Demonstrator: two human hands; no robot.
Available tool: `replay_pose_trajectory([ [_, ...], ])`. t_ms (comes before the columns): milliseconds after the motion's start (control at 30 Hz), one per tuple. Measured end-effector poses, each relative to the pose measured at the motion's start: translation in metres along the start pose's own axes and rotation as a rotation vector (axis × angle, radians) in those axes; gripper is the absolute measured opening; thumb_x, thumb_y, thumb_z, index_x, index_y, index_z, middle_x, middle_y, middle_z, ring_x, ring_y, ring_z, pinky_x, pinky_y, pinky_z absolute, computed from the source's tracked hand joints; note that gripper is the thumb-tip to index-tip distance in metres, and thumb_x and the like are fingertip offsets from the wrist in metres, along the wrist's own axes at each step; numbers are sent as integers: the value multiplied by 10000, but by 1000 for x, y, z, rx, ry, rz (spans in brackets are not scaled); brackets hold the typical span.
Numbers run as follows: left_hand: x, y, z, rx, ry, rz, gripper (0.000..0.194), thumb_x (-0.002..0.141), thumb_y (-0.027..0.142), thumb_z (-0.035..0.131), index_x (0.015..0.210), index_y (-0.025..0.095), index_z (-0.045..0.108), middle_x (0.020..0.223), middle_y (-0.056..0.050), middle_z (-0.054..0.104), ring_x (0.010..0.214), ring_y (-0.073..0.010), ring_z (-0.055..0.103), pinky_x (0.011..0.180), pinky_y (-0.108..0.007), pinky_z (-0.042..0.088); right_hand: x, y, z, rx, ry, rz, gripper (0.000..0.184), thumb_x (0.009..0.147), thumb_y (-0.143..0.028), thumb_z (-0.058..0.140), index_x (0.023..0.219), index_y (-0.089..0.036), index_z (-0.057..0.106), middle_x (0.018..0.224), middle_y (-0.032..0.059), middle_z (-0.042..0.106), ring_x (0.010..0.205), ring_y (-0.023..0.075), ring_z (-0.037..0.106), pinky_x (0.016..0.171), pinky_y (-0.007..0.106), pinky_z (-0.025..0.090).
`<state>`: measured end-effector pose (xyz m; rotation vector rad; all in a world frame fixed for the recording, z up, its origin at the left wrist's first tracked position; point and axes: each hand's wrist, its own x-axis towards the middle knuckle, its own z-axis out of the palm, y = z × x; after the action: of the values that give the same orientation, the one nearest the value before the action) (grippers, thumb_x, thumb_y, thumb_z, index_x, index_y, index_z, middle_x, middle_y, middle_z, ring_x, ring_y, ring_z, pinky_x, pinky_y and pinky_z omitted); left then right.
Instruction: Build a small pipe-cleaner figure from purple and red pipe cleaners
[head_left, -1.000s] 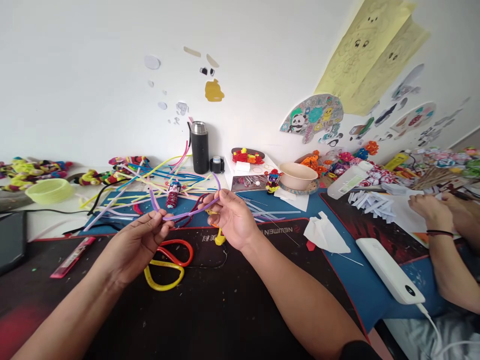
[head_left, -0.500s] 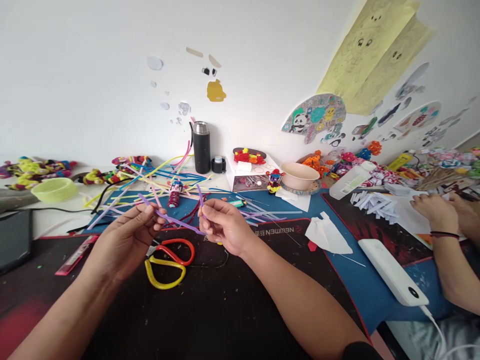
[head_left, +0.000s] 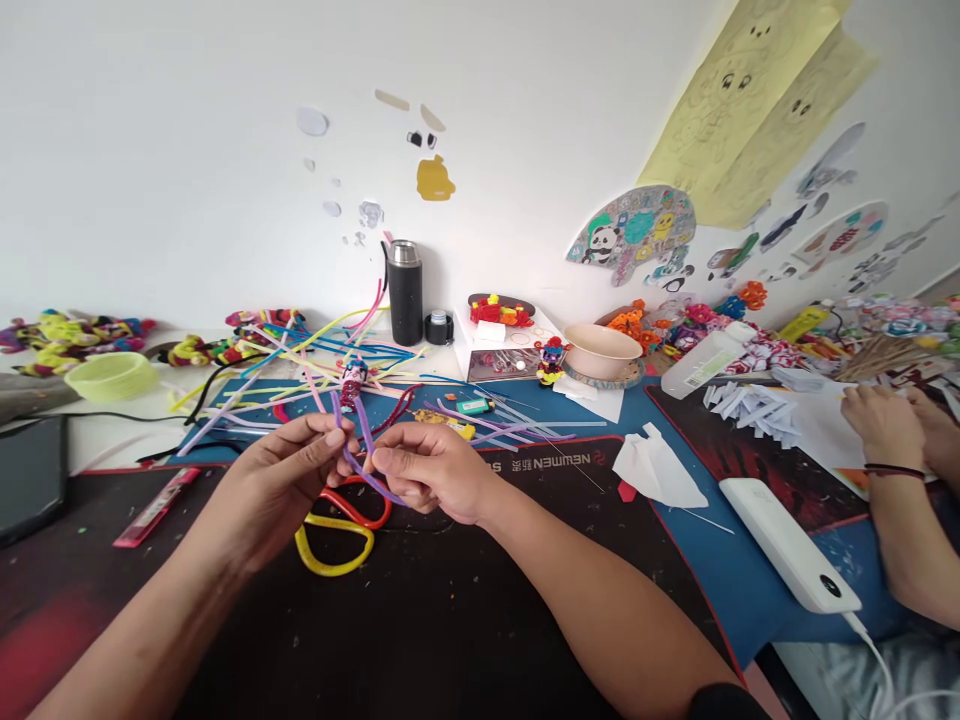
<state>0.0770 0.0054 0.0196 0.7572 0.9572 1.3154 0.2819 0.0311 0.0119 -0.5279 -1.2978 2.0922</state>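
Note:
A purple pipe cleaner is pinched between my two hands above the black desk mat, bent so that its ends point up. My left hand holds it between thumb and fingers. From the other side my right hand grips it, close to the left one. Scissors with one red and one yellow handle loop lie on the mat below, their blades hidden by my left hand. Just behind my fingers lies a small dark-red wound figure among loose pipe cleaners.
A black thermos stands by the wall, its cap alongside. A beige bowl, crumpled tissue and white power bank are to the right. At far right, another person's hands work near folded paper strips.
My hands have come closer together. The purple pipe cleaner, more stretched out before, is now bent more sharply between them.

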Motion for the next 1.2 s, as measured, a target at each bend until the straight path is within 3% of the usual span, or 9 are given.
replay_pose_trajectory([
  [267,-4,0,2,-42,-74,-34,391,542,325,1100,797,177,844,655,-3,748,546,-123,697,503,-163,574,0,1,4,19,29,62,338,863,-467,866,931,-201,669,516,-111,428,435,57,263,426,220,148],
  [733,-5,-2,2,32,26,-101,483,456,375,1111,822,169,873,693,-23,774,543,-106,646,515,-176,563,0,-1,6,15,28,120,378,844,-497,889,913,-191,678,499,-116,432,426,51,252,421,220,135],
  [867,-4,-3,0,45,5,-155,476,512,373,1092,895,175,890,716,-46,791,566,-122,640,531,-200,557,2,1,6,5,51,149,379,842,-503,885,910,-193,678,496,-119,427,426,52,247,425,219,136],
  [967,-3,-4,-1,72,-27,-160,432,542,403,1084,829,163,868,660,-28,746,555,-120,618,528,-199,538,3,5,5,-13,49,128,388,834,-515,887,898,-191,684,498,-114,439,430,55,255,421,219,141],
  [1067,-3,-5,-4,122,-54,-142,420,567,452,1071,738,156,827,654,-27,729,578,-133,634,552,-206,541,4,7,5,-77,65,117,379,835,-508,887,909,-186,702,516,-94,514,423,59,313,415,219,193],
  [1200,-3,-7,-8,158,-63,-90,416,594,483,1054,745,174,820,730,-43,770,659,-166,676,626,-236,565,5,7,4,-119,66,113,407,840,-530,887,937,-185,693,637,-31,682,446,86,536,409,213,283],
])
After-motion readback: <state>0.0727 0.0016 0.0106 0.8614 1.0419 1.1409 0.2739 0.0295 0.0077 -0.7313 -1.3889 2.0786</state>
